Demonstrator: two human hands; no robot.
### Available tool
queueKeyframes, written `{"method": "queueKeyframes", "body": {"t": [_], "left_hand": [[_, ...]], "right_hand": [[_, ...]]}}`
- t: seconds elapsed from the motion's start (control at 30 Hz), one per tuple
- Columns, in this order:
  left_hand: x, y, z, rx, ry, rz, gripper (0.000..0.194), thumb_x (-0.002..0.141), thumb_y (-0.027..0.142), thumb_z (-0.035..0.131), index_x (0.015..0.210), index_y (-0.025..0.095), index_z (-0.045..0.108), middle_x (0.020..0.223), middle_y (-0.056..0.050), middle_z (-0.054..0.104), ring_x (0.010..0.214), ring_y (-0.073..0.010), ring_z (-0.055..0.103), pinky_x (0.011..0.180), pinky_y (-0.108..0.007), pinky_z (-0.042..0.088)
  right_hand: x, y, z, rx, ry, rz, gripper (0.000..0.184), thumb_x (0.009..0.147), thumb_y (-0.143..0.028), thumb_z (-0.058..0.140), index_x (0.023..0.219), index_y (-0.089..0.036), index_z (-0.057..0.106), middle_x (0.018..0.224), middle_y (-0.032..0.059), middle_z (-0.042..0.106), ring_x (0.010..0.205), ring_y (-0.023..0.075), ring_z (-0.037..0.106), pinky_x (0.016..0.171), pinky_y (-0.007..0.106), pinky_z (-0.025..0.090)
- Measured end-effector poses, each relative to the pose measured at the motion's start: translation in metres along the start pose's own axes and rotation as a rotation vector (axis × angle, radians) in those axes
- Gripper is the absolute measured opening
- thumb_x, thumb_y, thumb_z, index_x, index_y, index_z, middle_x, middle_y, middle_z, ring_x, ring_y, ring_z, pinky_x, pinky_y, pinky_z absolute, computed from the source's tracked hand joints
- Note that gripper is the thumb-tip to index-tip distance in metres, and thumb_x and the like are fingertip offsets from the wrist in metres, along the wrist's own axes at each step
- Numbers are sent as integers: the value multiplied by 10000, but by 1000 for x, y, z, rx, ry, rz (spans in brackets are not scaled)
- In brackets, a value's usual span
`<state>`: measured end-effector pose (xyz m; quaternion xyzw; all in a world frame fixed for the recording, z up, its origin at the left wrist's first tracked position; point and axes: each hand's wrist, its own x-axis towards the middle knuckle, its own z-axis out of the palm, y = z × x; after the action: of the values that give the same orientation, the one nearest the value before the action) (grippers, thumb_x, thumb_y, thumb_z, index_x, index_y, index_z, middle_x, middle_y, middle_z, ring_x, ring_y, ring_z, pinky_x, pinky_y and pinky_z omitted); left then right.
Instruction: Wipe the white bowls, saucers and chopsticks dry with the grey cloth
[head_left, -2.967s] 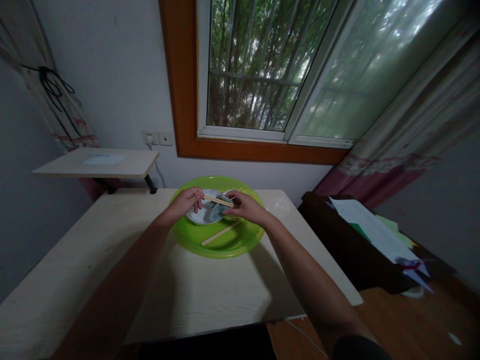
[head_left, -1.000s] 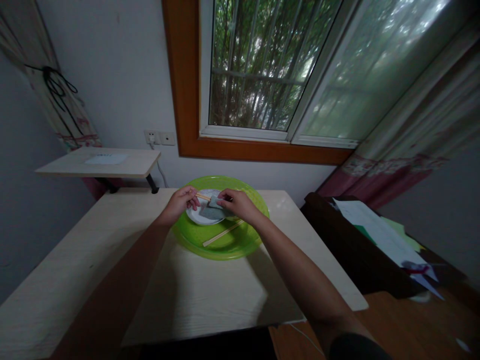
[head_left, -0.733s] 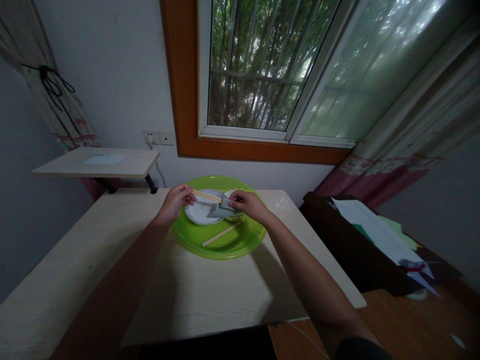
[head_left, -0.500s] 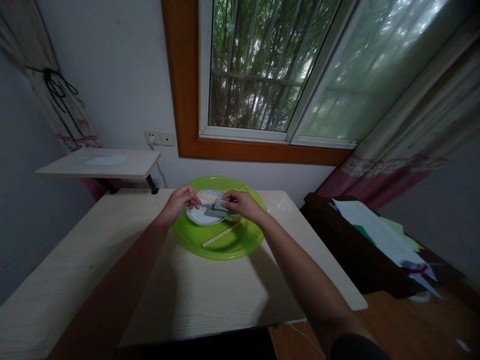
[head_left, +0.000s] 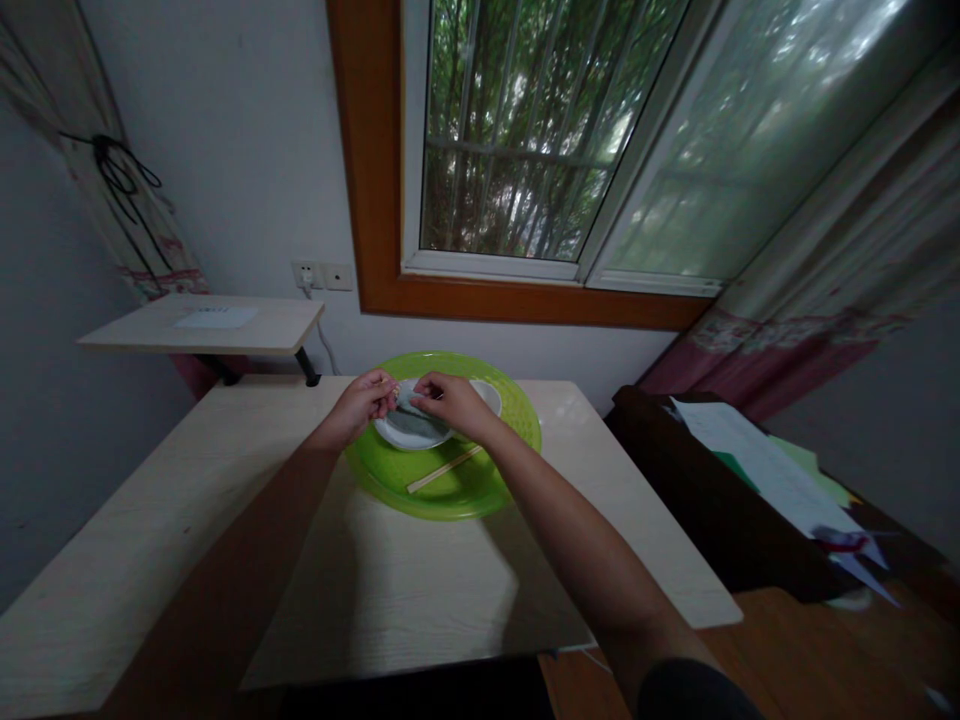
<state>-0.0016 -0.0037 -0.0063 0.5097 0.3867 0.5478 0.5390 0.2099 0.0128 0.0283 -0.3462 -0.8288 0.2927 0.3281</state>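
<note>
My left hand (head_left: 361,408) is closed in a pinch at the left side of a white plate (head_left: 409,441). Only a small pale bit of the chopsticks it grips shows at the fingertips. A grey-green cloth (head_left: 412,420) covers their length and hangs over the plate. My right hand (head_left: 456,402) pinches this cloth from the right, close to my left fingertips. Behind the right hand a second white dish (head_left: 490,396) is partly hidden. Another pair of chopsticks (head_left: 442,470) lies slantwise on the round green tray (head_left: 457,505) beneath it all.
The tray rests on a pale wooden table (head_left: 420,580) against the wall. A small raised shelf (head_left: 277,325) with a paper on it stands at the left. On the right, papers (head_left: 757,465) lie on a dark brown piece of furniture (head_left: 667,490). A window is ahead.
My right hand has moved left with the cloth, up to my left hand. The chopsticks in the left hand are now mostly covered. More of the second dish shows.
</note>
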Motion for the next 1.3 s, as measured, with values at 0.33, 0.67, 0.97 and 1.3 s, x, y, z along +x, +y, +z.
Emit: {"method": "queueKeyframes", "body": {"t": [0.33, 0.67, 0.97, 1.3], "left_hand": [[3, 7, -6, -246, 215, 36, 273, 801, 265, 737, 722, 170, 494, 559, 48, 525, 397, -24, 377, 381, -142, 202], [4, 4, -4, -219, 205, 69, 264, 800, 271, 724, 729, 180, 487, 553, 48, 538, 397, -36, 388, 372, -155, 184], [5, 1, -1, -88, 16, -30, 280, 787, 346, 748, 743, 178, 528, 587, -5, 620, 386, -45, 385, 368, -173, 160], [5, -3, 6, 142, -142, -93, 327, 780, 434, 748, 670, 171, 589, 554, -24, 602, 422, -77, 402, 410, -201, 210]], "right_hand": [[-40, 30, -35, 108, -77, 130, 262, 770, -374, 750, 918, -165, 701, 810, 13, 667, 737, 147, 599, 675, 251, 454], [-57, 40, -45, 125, -92, 167, 244, 755, -367, 752, 894, -174, 699, 813, 16, 660, 739, 151, 592, 691, 264, 468], [-29, 33, -18, 123, -78, 112, 242, 747, -335, 756, 916, -179, 681, 802, -4, 655, 716, 137, 589, 655, 240, 444], [-6, 14, 0, 234, -63, 139, 270, 742, -371, 752, 885, -171, 639, 797, 1, 663, 707, 138, 577, 660, 245, 454]]}}
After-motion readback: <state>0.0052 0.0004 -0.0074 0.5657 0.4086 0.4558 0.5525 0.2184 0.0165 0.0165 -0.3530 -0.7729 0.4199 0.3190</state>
